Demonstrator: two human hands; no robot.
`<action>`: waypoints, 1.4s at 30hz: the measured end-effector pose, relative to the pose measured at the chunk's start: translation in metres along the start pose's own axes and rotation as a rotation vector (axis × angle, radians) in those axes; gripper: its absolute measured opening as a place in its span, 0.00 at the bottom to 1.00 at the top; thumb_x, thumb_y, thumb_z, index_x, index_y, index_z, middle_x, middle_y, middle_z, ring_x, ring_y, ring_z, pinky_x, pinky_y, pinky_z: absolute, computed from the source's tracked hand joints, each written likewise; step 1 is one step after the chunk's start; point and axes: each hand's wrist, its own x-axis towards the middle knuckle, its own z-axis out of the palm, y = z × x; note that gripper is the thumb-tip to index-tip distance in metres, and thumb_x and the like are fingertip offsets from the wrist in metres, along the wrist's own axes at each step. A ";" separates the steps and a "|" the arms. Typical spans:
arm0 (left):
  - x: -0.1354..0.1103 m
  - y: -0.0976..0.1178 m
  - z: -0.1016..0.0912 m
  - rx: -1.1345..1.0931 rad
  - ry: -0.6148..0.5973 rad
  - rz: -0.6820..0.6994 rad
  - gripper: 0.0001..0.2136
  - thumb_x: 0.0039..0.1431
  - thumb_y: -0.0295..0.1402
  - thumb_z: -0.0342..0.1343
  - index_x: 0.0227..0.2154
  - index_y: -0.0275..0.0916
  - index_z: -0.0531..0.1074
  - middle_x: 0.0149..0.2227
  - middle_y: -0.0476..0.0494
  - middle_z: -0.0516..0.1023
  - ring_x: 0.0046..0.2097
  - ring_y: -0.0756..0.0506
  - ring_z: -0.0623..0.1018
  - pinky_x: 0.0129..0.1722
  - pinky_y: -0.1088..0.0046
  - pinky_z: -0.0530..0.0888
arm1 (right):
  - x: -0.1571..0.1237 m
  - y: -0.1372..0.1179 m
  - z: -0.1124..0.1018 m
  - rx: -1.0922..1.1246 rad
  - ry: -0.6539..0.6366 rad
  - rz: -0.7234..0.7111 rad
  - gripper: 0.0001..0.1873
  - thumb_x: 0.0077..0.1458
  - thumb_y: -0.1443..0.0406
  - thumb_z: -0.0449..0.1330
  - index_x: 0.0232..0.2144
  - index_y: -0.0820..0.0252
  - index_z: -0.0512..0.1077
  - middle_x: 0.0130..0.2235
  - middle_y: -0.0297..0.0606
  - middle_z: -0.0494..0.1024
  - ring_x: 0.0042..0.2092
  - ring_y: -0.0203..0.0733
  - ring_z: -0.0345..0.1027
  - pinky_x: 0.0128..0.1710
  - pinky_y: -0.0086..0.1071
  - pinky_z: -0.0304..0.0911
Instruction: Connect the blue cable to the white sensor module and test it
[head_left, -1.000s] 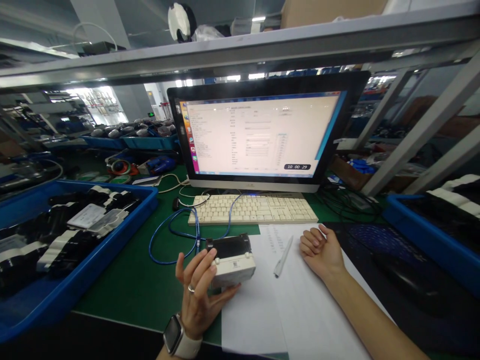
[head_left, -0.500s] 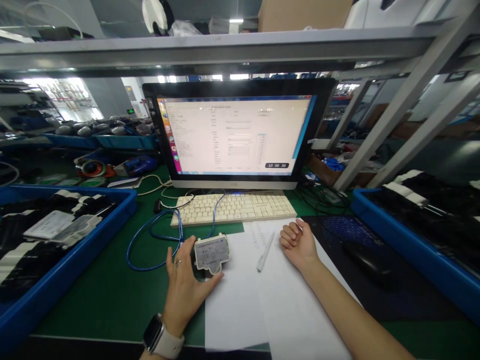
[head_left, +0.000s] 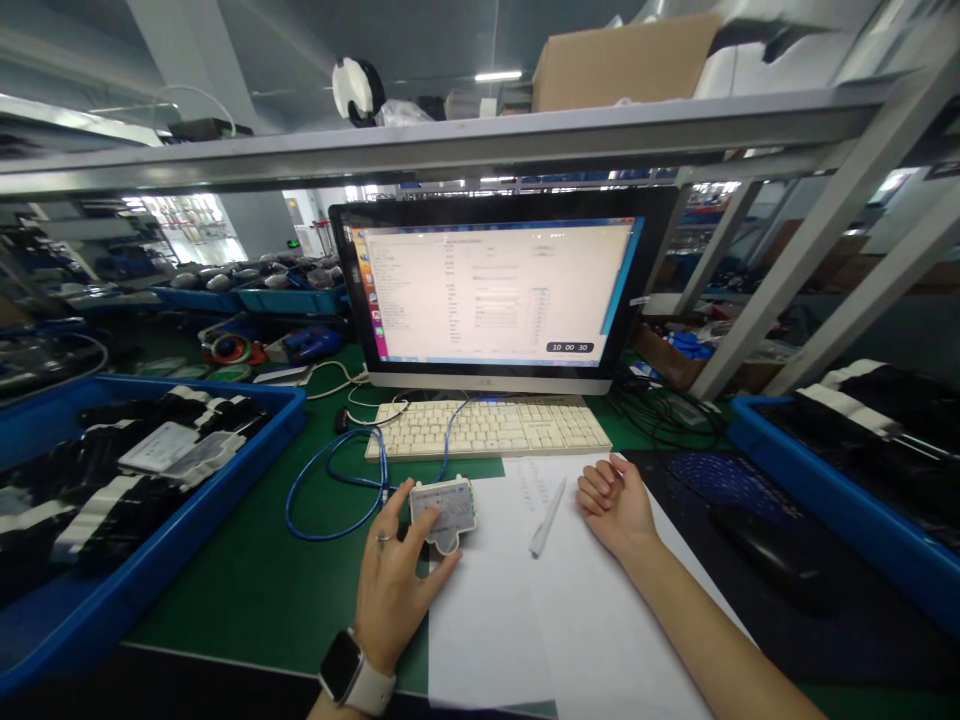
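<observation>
Green-matted counter (head_left: 247, 590) under a steel shelf (head_left: 480, 140), in a workshop crowded with benches and bins behind. One monitor (head_left: 495, 285) lit straight ahead of both hands, one cream keyboard (head_left: 487, 428) just beyond the fingertips. Two blue trays: one (head_left: 142, 560) outside the left hand, full of black and white parts, one (head_left: 840, 480) well off beyond the right. One blue cable (head_left: 330, 490) looping ahead of the left hand. Two white paper sheets (head_left: 555, 620) spread beneath and between the hands, one white pen (head_left: 547, 503) lying between them. One dark mouse (head_left: 765, 545) to the right of the right hand. Left hand (head_left: 397, 585), watch on wrist, grasping one small white device (head_left: 442, 507) by thumb and fingers, resting at the paper's edge. Right hand (head_left: 619, 505) loosely curled, holding nothing, resting on paper.
</observation>
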 end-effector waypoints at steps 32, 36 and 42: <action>0.006 0.006 0.001 0.031 0.126 0.145 0.13 0.56 0.33 0.54 0.44 0.37 0.69 0.57 0.40 0.60 0.58 0.39 0.60 0.49 0.54 0.67 | 0.002 0.001 -0.001 -0.021 0.009 0.020 0.17 0.54 0.65 0.52 0.21 0.64 0.47 0.18 0.32 0.47 0.15 0.30 0.38 0.11 0.24 0.32; 0.006 0.005 0.002 0.034 0.124 0.155 0.14 0.55 0.32 0.54 0.45 0.37 0.68 0.57 0.39 0.59 0.59 0.39 0.60 0.48 0.55 0.67 | 0.002 0.001 -0.001 -0.014 0.006 0.029 0.17 0.54 0.66 0.52 0.21 0.64 0.48 0.18 0.32 0.47 0.15 0.30 0.38 0.11 0.24 0.33; 0.004 0.001 0.005 0.061 0.109 0.168 0.14 0.56 0.32 0.53 0.46 0.36 0.68 0.58 0.37 0.58 0.59 0.39 0.59 0.47 0.54 0.69 | 0.002 0.002 -0.001 -0.021 0.009 0.028 0.17 0.54 0.66 0.52 0.21 0.64 0.48 0.18 0.32 0.47 0.14 0.30 0.38 0.10 0.24 0.34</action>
